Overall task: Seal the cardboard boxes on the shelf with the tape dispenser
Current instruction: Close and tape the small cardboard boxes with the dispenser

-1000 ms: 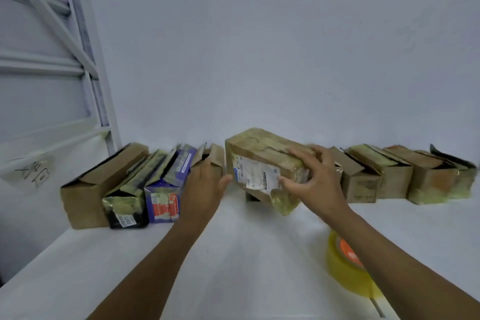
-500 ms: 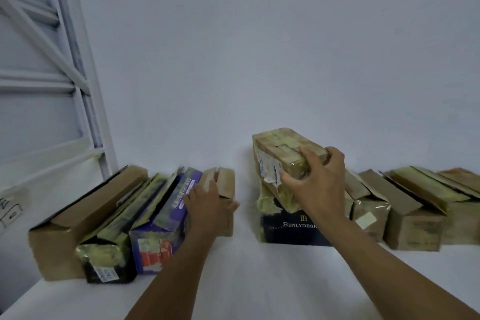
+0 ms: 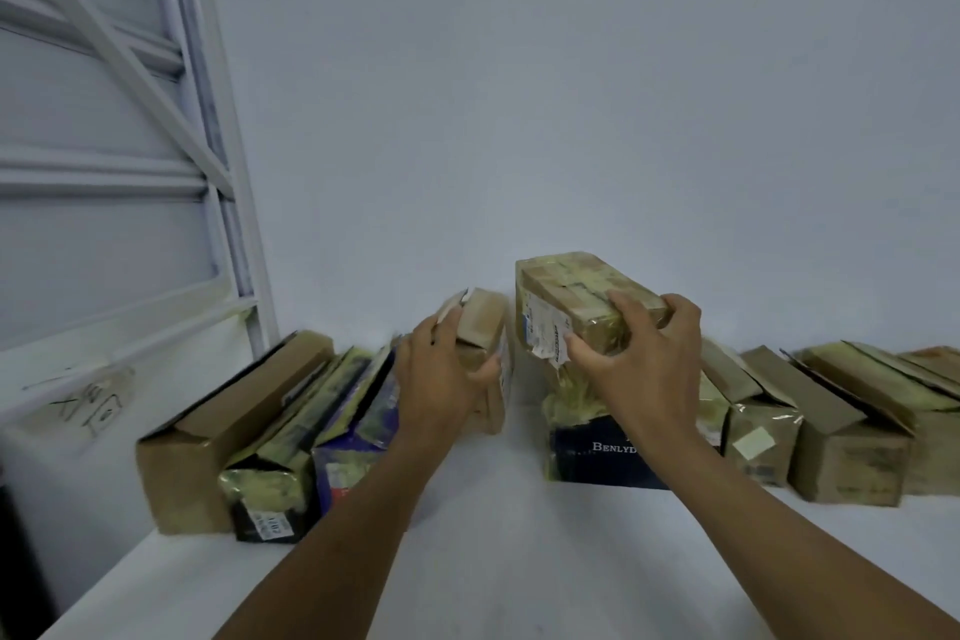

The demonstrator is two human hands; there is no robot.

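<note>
My right hand (image 3: 641,359) grips a taped brown box with a white label (image 3: 566,294), held up above a dark blue box (image 3: 597,452) that stands on the white shelf (image 3: 493,561). My left hand (image 3: 441,379) holds a small brown cardboard box (image 3: 483,322) with a raised flap, thumb on its right side. The tape dispenser is out of view.
Left of my hands lean a large brown box (image 3: 208,431), a taped black one (image 3: 270,499) and a purple one (image 3: 353,447). On the right stand several brown boxes with open flaps (image 3: 852,442). A white rack frame (image 3: 223,182) rises at the left, a plain wall behind.
My right hand carried the taped box rightward and up over the dark blue box. My left hand took hold of the small brown box. The view tilted up and the tape roll left the frame.
</note>
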